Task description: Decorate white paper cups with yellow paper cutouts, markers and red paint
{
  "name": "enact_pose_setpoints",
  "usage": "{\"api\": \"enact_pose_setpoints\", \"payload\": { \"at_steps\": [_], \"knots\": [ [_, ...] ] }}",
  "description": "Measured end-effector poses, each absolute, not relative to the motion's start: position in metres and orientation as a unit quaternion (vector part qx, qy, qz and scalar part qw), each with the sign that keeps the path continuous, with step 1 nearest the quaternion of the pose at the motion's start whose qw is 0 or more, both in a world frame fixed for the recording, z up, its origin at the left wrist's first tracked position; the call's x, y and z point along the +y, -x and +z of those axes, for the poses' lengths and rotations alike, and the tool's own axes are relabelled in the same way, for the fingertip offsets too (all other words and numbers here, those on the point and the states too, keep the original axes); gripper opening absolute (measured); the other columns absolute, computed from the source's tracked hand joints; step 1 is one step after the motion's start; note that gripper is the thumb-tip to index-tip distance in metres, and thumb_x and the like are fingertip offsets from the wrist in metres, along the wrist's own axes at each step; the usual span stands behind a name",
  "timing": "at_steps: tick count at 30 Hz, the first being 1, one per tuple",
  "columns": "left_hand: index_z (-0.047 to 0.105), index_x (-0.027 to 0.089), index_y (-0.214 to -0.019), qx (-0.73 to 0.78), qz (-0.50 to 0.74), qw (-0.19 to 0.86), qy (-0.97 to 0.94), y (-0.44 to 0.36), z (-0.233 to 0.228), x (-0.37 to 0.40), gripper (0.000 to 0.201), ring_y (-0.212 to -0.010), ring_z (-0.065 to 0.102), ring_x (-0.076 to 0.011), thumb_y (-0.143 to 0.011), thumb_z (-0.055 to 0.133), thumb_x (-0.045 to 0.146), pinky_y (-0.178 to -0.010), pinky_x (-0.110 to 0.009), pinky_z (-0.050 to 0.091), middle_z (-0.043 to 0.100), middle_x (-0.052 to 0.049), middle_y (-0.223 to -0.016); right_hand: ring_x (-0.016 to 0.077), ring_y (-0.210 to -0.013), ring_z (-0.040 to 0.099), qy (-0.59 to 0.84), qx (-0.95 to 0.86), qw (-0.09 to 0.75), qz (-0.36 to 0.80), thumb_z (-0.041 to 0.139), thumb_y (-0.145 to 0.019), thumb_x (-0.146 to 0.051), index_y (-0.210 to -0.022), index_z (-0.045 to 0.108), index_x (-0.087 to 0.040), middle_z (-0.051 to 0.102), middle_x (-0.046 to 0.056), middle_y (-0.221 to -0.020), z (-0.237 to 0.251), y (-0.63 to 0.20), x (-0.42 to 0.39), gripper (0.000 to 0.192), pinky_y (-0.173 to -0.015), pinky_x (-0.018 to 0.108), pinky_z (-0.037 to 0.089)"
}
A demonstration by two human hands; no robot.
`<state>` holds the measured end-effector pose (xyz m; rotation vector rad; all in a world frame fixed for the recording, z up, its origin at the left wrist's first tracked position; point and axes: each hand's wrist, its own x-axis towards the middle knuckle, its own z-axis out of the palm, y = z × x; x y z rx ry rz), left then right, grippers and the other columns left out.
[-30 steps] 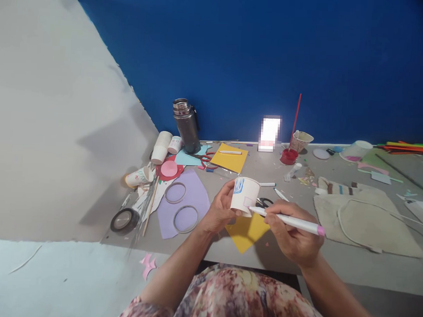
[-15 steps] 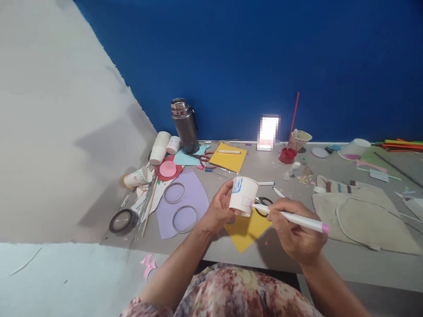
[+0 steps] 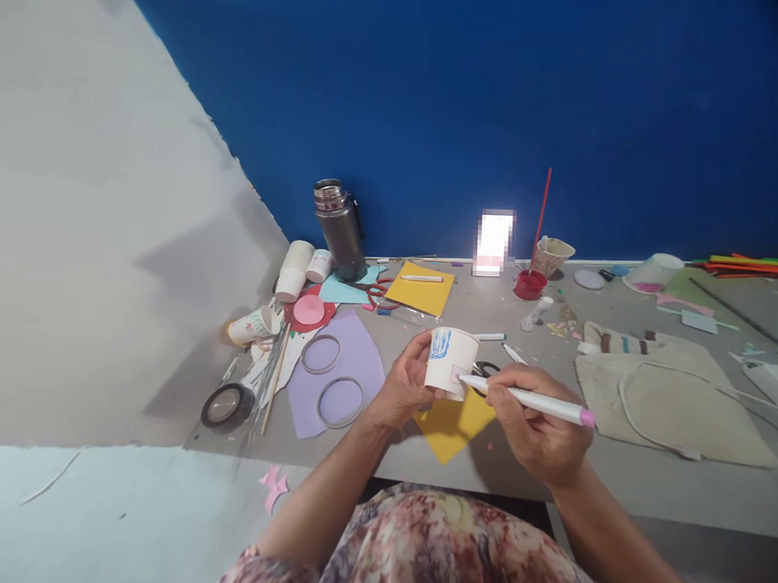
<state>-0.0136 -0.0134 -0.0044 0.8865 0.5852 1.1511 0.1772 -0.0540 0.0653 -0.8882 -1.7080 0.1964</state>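
My left hand point(image 3: 406, 384) grips a white paper cup point(image 3: 449, 355) around its side and base, tilted a little above the table. Blue scribbled strokes and a thin pink outline mark the cup's wall. In my right hand point(image 3: 541, 424) is a white felt-tip marker point(image 3: 538, 400) with a pink end, held like a pen, its tip at the pink outline. Below the cup lies a yellow sheet point(image 3: 446, 434). Black-handled scissors point(image 3: 485, 371) show partly behind the marker.
Purple sheet point(image 3: 335, 366) with two grey rings lies left, near black tape point(image 3: 227, 405) and stacked paper cups point(image 3: 293, 271). A steel flask point(image 3: 340, 234) stands at the back by the blue wall. A cloth bag point(image 3: 671, 412) with a white cord lies right, beyond a red pot point(image 3: 530, 285).
The cup has shifted slightly right and turned a little in my left hand. My right hand has moved slightly left, the marker tip now further inside the pink outline.
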Motion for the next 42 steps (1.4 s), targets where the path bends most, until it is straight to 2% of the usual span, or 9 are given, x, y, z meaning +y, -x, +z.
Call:
{"api": "enact_pose_setpoints", "payload": {
  "at_steps": [9, 15, 23, 29, 37, 42],
  "knots": [
    [0.058, 0.027, -0.139, 0.272, 0.515, 0.711, -0.394, 0.0145, -0.0050, -0.0134, 0.101, -0.123, 0.061, -0.0296, -0.049, 0.103, 0.034, -0.088, -0.030, 0.053, 0.058, -0.013, -0.150, 0.0146, -0.056, 0.066, 0.395, -0.703, 0.585, 0.085, 0.061, -0.093, -0.013, -0.082, 0.067, -0.022, 0.072, 0.000, -0.069, 0.0620, -0.1819, -0.0558, 0.015, -0.053, 0.026, 0.052],
    [0.058, 0.027, -0.140, 0.274, 0.512, 0.713, -0.393, 0.0146, -0.0059, -0.0136, 0.102, -0.119, 0.064, -0.0293, -0.048, 0.103, 0.033, -0.085, -0.030, 0.053, 0.057, -0.014, -0.150, 0.0137, -0.054, 0.064, 0.391, -0.706, 0.584, 0.089, 0.062, -0.092, -0.012, -0.083, 0.067, -0.023, 0.071, -0.001, -0.068, 0.0664, -0.1790, -0.0541, 0.014, -0.051, 0.026, 0.050],
    [0.057, 0.027, -0.140, 0.277, 0.515, 0.713, -0.387, 0.0145, -0.0048, -0.0142, 0.103, -0.125, 0.062, -0.0314, -0.048, 0.104, 0.032, -0.094, -0.034, 0.053, 0.063, -0.014, -0.141, 0.0143, -0.055, 0.065, 0.401, -0.717, 0.563, 0.088, 0.061, -0.092, -0.013, -0.081, 0.066, -0.022, 0.070, 0.000, -0.066, 0.0661, -0.1787, -0.0544, 0.015, -0.050, 0.026, 0.048],
    [0.058, 0.028, -0.139, 0.273, 0.527, 0.698, -0.401, 0.0136, -0.0066, -0.0129, 0.100, -0.130, 0.059, -0.0318, -0.050, 0.103, 0.032, -0.094, -0.033, 0.053, 0.059, -0.013, -0.146, 0.0139, -0.054, 0.066, 0.391, -0.724, 0.560, 0.097, 0.061, -0.092, -0.013, -0.081, 0.067, -0.022, 0.071, -0.001, -0.066, 0.0677, -0.1777, -0.0573, 0.015, -0.051, 0.025, 0.049],
    [0.059, 0.028, -0.138, 0.274, 0.523, 0.691, -0.416, 0.0122, -0.0054, -0.0130, 0.099, -0.139, 0.054, -0.0345, -0.050, 0.103, 0.034, -0.104, -0.038, 0.050, 0.057, -0.013, -0.150, 0.0138, -0.054, 0.065, 0.384, -0.720, 0.572, 0.084, 0.063, -0.091, -0.013, -0.082, 0.068, -0.022, 0.071, -0.001, -0.067, 0.0643, -0.1772, -0.0552, 0.014, -0.053, 0.026, 0.050],
    [0.059, 0.026, -0.138, 0.269, 0.523, 0.695, -0.413, 0.0119, -0.0037, -0.0136, 0.099, -0.140, 0.052, -0.0351, -0.050, 0.103, 0.033, -0.101, -0.036, 0.051, 0.056, -0.015, -0.152, 0.0130, -0.051, 0.063, 0.378, -0.731, 0.561, 0.088, 0.062, -0.092, -0.013, -0.081, 0.068, -0.022, 0.070, -0.001, -0.065, 0.0690, -0.1749, -0.0528, 0.015, -0.049, 0.025, 0.048]
  ]
}}
